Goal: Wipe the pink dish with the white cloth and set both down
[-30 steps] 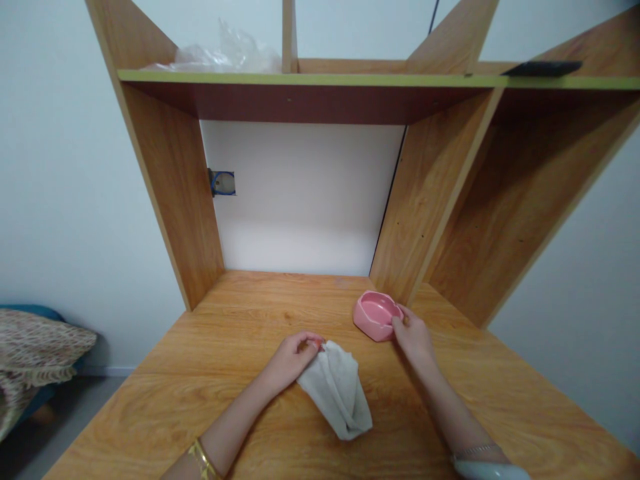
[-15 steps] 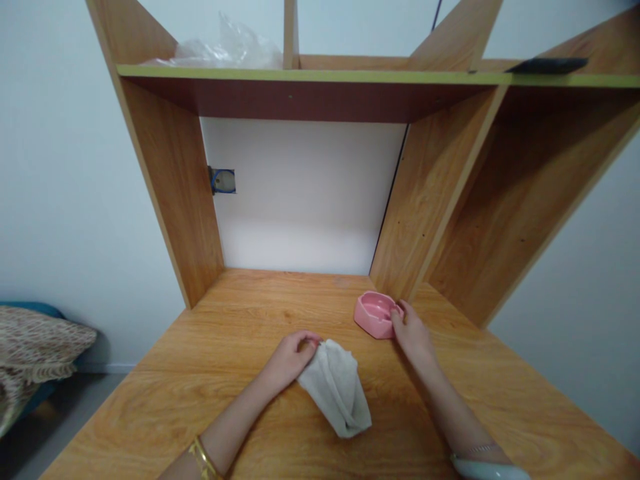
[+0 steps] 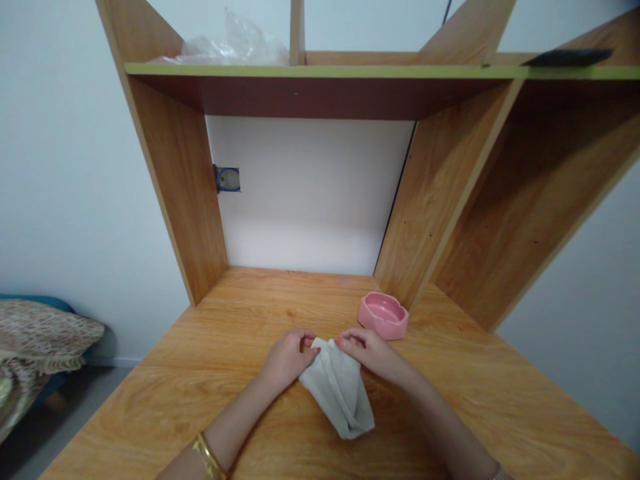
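A light grey cloth [image 3: 340,390], folded and creased, is held just above or on the wooden desk; its exact contact is hard to judge. My left hand [image 3: 290,357] pinches the cloth's upper left corner between thumb and fingers. At the upper right edge of the cloth, my right hand [image 3: 367,350] has its thumb and fingertips closed on the fabric. Just behind my right hand sits a pink ashtray [image 3: 384,317] with notched rim, upright on the desk, and neither hand touches it.
The wooden desk [image 3: 210,373] runs up to a shelf unit with side panels [image 3: 177,187] and an upright divider [image 3: 440,193]. Clear plastic [image 3: 235,47] and a dark flat object [image 3: 570,58] lie on the upper shelf. An open socket box [image 3: 229,179] shows in the back wall. A patterned blanket [image 3: 45,333] is at left.
My right hand has let go of the pink ashtray and moved left to the cloth, taking hold of its upper edge. My left hand stays on its corner. The view shifted slightly.
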### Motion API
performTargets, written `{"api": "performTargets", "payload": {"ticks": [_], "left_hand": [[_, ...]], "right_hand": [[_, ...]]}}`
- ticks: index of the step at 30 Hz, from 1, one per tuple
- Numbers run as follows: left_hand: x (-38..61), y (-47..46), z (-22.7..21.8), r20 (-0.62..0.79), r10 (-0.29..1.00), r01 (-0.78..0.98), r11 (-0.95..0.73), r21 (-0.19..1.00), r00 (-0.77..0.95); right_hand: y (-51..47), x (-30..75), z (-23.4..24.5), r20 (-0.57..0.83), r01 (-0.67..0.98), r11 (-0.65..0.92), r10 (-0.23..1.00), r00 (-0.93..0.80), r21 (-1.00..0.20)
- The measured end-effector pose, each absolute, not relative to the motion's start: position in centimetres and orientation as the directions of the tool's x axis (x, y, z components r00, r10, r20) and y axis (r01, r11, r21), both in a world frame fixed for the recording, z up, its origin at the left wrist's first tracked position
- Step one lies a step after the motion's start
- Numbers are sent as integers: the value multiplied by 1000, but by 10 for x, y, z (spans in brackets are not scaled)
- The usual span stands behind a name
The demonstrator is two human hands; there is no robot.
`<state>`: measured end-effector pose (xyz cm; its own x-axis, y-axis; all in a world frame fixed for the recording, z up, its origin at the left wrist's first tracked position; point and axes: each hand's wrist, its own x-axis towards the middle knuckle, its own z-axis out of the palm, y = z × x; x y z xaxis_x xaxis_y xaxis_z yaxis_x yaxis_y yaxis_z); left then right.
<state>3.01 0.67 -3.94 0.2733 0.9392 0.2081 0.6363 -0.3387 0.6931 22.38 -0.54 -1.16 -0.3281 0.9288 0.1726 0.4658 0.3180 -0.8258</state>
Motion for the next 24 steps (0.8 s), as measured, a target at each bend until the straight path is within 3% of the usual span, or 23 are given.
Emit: {"api": "performTargets", "payload": {"ticks": [3, 7, 10, 16, 24], "left_hand": [[31, 8, -42, 195, 931, 611, -350, 709, 308], [31, 7, -41, 209, 917, 575, -378, 725, 339], [28, 7, -37, 209, 921, 591, -374, 715, 329], [12, 14, -29, 165, 953, 693, -299, 657, 255], [-5, 15, -11, 124, 982, 789, -190, 585, 145]], "right_hand": [[-6, 224, -15, 148, 469, 311, 924, -351, -827], [-5, 225, -12, 247, 453, 398, 901, -355, -798], [-5, 224, -6, 242, 330, 353, 912, -332, -876], [-2, 225, 0, 239, 88, 256, 957, -165, -963], [6, 233, -6, 280, 83, 276, 959, 41, -957]]}}
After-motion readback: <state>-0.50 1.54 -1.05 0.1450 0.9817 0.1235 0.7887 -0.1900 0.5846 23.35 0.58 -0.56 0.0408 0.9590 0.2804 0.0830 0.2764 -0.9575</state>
